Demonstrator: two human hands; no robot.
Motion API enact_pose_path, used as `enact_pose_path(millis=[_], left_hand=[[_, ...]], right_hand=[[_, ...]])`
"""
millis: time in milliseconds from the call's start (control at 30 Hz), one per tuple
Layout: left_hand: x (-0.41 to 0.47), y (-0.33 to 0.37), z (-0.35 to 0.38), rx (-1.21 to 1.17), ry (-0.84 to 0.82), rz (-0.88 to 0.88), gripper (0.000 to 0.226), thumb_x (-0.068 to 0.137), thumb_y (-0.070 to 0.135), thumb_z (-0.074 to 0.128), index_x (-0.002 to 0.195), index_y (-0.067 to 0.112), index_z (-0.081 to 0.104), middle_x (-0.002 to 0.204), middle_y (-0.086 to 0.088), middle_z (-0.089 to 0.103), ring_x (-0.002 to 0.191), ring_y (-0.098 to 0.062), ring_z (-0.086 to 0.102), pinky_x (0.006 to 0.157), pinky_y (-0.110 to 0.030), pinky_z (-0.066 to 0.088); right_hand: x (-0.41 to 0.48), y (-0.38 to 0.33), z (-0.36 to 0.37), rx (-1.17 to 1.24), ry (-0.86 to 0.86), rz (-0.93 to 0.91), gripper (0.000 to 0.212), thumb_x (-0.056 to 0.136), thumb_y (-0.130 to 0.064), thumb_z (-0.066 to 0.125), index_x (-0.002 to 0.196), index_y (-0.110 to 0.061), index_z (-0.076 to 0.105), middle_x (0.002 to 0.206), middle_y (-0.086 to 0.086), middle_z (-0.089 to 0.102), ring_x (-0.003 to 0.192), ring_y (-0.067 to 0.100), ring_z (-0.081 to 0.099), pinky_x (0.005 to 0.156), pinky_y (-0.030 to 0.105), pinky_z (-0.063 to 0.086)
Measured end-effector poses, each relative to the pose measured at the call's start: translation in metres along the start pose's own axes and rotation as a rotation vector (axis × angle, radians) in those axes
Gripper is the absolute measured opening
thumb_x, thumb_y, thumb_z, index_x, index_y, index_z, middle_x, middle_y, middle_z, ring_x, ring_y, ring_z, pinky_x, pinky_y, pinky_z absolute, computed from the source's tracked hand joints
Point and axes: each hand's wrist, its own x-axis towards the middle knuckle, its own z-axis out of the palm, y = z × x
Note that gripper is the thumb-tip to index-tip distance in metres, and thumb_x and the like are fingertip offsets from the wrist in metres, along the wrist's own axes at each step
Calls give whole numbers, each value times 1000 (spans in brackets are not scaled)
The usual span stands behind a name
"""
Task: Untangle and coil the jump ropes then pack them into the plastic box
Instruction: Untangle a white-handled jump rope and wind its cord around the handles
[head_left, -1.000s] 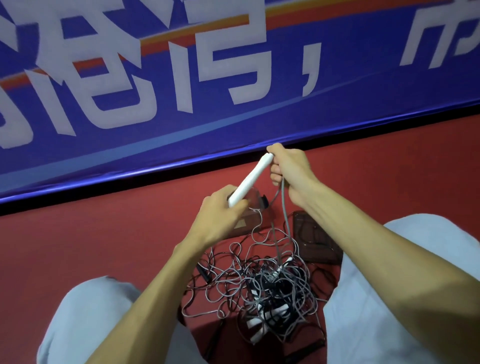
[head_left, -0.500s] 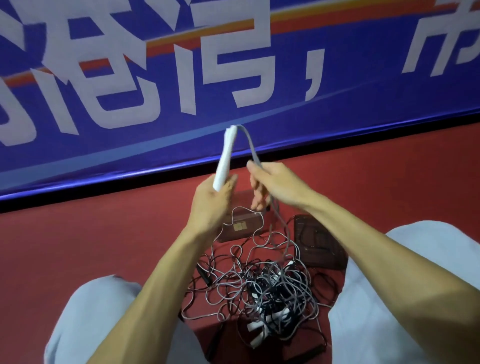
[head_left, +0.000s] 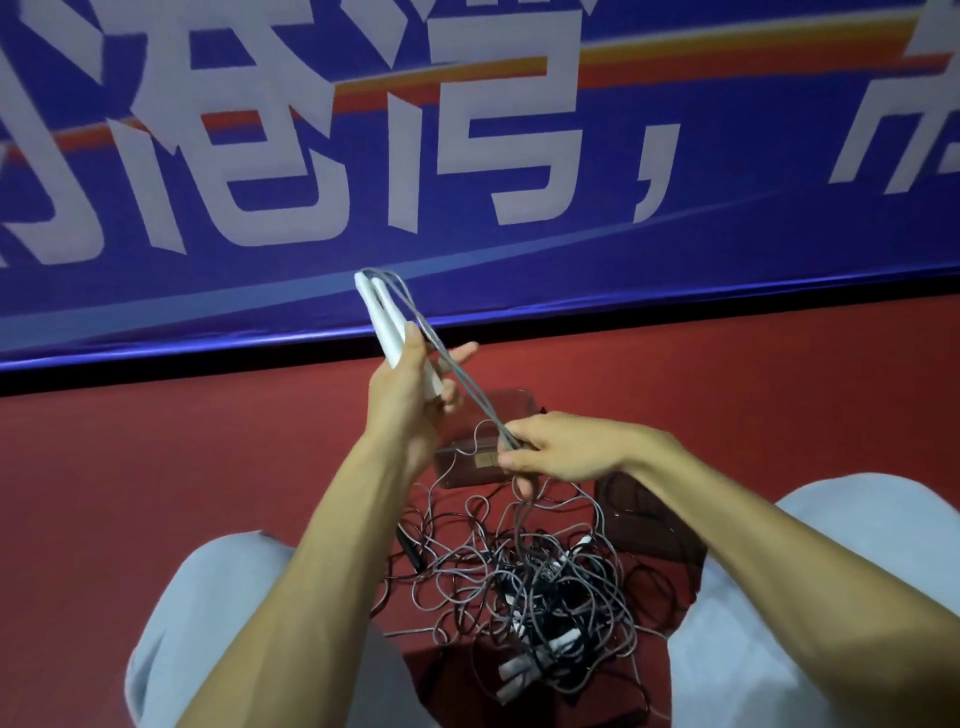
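Head view shows the left hand (head_left: 400, 395) grasping two white handles (head_left: 382, 322) side by side, their tips pointing up and tilted to the left. From the tips two grey cords (head_left: 457, 379) run down to the right hand (head_left: 566, 449), which pinches them between thumb and fingers. Below, the tangle of jump ropes (head_left: 519, 582) lies on the red floor (head_left: 156, 467) between the knees — the plastic box (head_left: 457, 470) stands just behind it, toward the floor's far edge.

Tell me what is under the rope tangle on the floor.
Red floor shows through the grey rope tangle, with white handles caught in it. Whether anything else lies beneath its dense middle is hidden.
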Motion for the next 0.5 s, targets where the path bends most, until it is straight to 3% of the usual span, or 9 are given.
enact_pose_path(millis=[100,167,267,367,433,500], left_hand=[[8,-5,-9,107,104,72,25,101,37,51,89,15,46,68,-7,61,39,-9,36,40,-20,32],[11,-8,-12,200,148,102,25,101,37,51,86,16,47,64,-4,51,40,-9,36,39,-20,30],[14,-11,-17,450,189,164,27,99,40,52,83,19,47,67,-3,47,47,-11,35,42,-23,29],[14,-14,-18,866,155,249,32,97,46,52,93,15,48,74,-3,51,55,-16,43,48,-29,33],[13,-15,-19,1180,133,280,41,96,51,50,100,10,48,76,-3,54,63,-22,50,53,-34,34],[13,-16,-20,1348,88,271,46,95,56,48,102,10,47,80,-5,57,71,-29,54,58,-36,35]], right_hand=[[-6,1,-2,57,-26,11,13,100,-28,51,94,-16,54,78,-2,70,78,19,72,79,40,55],[-9,2,-3,45,1,19,13,97,-27,56,97,-15,59,81,4,70,75,18,71,80,41,56],[-12,5,-8,-84,49,15,11,94,-30,60,97,-20,61,91,4,68,78,19,63,78,36,50],[-15,4,-17,-113,100,8,5,94,-21,60,96,-24,57,87,-3,60,74,11,51,68,26,41],[-15,6,-21,-133,145,-6,8,95,-16,58,100,-21,60,91,-4,62,81,11,54,74,28,42],[-14,9,-21,-186,209,-47,13,96,-14,56,106,-16,63,98,0,61,92,15,55,84,31,41]])
